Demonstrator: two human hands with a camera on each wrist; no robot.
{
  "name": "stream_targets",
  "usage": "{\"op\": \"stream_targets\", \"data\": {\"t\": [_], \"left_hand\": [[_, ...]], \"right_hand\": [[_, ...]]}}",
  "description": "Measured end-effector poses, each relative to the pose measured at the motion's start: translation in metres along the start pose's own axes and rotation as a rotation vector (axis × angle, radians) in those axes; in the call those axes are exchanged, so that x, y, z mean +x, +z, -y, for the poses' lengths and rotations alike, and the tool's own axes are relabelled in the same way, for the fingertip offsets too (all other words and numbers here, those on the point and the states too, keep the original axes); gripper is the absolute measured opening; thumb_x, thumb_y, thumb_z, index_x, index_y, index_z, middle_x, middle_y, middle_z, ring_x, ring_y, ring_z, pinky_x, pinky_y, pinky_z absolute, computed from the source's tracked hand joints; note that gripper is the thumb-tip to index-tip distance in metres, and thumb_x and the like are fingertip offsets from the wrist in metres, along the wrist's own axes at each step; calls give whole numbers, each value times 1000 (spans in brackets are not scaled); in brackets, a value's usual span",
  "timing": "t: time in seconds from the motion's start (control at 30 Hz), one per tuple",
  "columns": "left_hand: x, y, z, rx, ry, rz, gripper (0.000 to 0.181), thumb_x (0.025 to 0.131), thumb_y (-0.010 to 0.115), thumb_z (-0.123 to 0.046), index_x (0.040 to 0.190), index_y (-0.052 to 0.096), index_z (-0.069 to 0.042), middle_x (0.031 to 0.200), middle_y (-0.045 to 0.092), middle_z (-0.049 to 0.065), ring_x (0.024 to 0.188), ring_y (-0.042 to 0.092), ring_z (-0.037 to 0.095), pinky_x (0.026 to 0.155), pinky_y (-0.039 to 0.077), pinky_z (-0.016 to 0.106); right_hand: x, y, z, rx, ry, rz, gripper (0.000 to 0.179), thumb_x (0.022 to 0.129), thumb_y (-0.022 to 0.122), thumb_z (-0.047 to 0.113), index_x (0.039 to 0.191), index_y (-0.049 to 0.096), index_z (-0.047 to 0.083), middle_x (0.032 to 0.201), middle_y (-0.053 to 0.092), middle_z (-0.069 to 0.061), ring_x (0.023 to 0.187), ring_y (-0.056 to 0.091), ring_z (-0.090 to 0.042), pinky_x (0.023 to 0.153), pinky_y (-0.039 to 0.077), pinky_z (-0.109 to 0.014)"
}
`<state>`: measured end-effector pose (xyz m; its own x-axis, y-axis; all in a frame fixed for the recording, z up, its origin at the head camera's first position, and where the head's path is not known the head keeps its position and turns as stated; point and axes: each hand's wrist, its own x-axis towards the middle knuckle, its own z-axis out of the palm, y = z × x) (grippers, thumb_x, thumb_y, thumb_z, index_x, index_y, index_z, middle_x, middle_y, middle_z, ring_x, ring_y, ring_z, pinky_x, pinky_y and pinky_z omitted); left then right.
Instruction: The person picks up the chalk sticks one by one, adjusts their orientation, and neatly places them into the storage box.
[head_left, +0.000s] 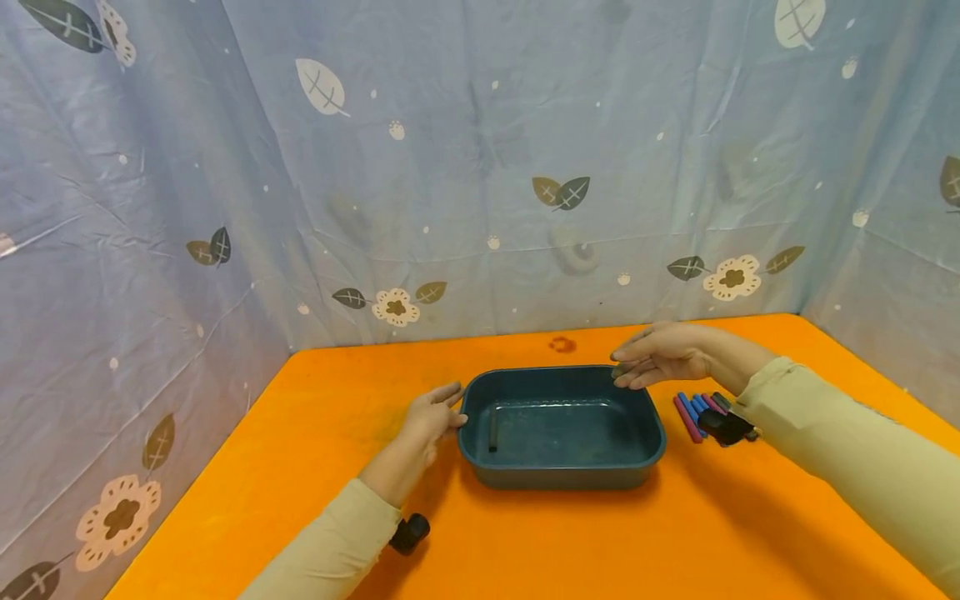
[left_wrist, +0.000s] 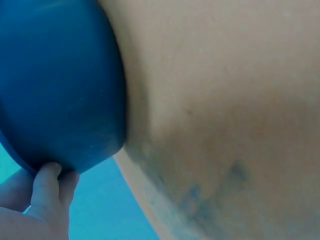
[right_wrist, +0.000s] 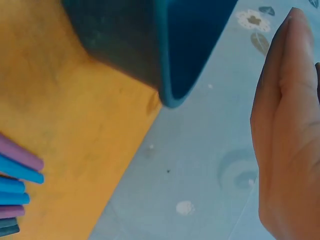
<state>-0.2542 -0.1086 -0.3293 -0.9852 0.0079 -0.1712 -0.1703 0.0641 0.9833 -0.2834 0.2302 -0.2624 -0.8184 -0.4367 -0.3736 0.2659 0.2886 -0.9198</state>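
Note:
A dark teal rectangular basin [head_left: 562, 477] stands on the orange table. My left hand [head_left: 423, 425] is at its left side, pinching the rim; in the left wrist view two fingertips [left_wrist: 46, 175] press the outer wall while another digit passes behind the edge. One dark stick [head_left: 492, 429] lies inside the basin, near its left end. Over the far right corner hovers my right hand [head_left: 663, 354], fingers extended and holding nothing. In the right wrist view its fingers [right_wrist: 295, 65] lie straight together, apart from the basin [right_wrist: 125, 40].
Several purple, blue and dark grey sticks [head_left: 688, 417] lie side by side to the right of the basin, partly behind the right wrist's black camera [head_left: 726, 427]. A patterned curtain [head_left: 480, 208] encloses the table's back and sides. A reddish ring stain [head_left: 562, 344] marks the tabletop's far part.

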Motion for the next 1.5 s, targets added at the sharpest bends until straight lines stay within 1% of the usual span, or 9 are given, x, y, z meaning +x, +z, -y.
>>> {"op": "stream_targets", "data": {"t": [0.17,0.37,0.57,0.8,0.9,1.07,1.3,1.37,1.5], "left_hand": [[2,1,-1,-1,13,6,56,92,51,16,146,40,4,148,40,22,118,54,36,75,50,27],[0,1,2,-1,-1,5,56,92,51,16,145,41,3,147,41,22,106,59,35,73,51,25],[-1,0,0,-13,12,2,56,91,51,17,145,41,5,147,41,24,115,56,36,77,52,27],[-1,0,1,-9,13,1,56,91,51,17,145,41,5,147,40,24,120,53,38,75,52,26],[-1,0,1,-12,11,-2,56,91,52,16,144,41,5,147,41,24,110,59,34,78,52,28],[-1,0,1,-17,3,-6,55,91,51,16,144,42,4,147,42,22,99,62,30,74,51,25],[-1,-1,1,-11,9,2,55,92,51,15,145,41,4,147,41,22,117,55,38,84,51,32],[-1,-1,1,-14,11,5,55,92,51,15,145,41,4,147,40,23,120,53,39,87,51,35],[1,-1,2,-13,8,2,55,92,51,16,145,42,4,147,41,23,123,51,39,89,50,36]], "right_hand": [[-8,-12,-4,40,-2,-18,42,102,50,12,133,39,-15,104,65,-14,93,68,-21,87,53,-34],[-18,-26,-17,-3,17,-21,60,102,51,17,144,23,-17,106,65,-10,96,66,-20,92,51,-38],[-25,-38,-25,-18,16,-29,71,102,52,21,147,13,-17,114,62,-10,100,65,-19,97,47,-43],[-31,-50,-38,-27,-3,-20,72,103,49,20,147,7,-19,146,31,-36,114,60,-25,99,45,-43],[-32,-56,-45,-11,-10,-32,68,104,48,18,146,10,-19,138,44,-32,114,60,-24,98,46,-43],[-39,-68,-54,16,-15,-40,63,103,48,16,145,17,-20,115,61,-6,105,64,-20,93,50,-40],[-45,-87,-66,2,-5,-16,70,104,47,19,145,7,-21,115,61,-3,106,64,-16,93,50,-40],[-46,-94,-72,23,-4,-1,68,104,46,18,145,9,-22,114,61,-2,105,64,-15,95,49,-40],[-48,-109,-85,96,-13,53,45,105,45,14,139,39,-14,112,64,-2,104,64,-15,95,48,-41]]}}
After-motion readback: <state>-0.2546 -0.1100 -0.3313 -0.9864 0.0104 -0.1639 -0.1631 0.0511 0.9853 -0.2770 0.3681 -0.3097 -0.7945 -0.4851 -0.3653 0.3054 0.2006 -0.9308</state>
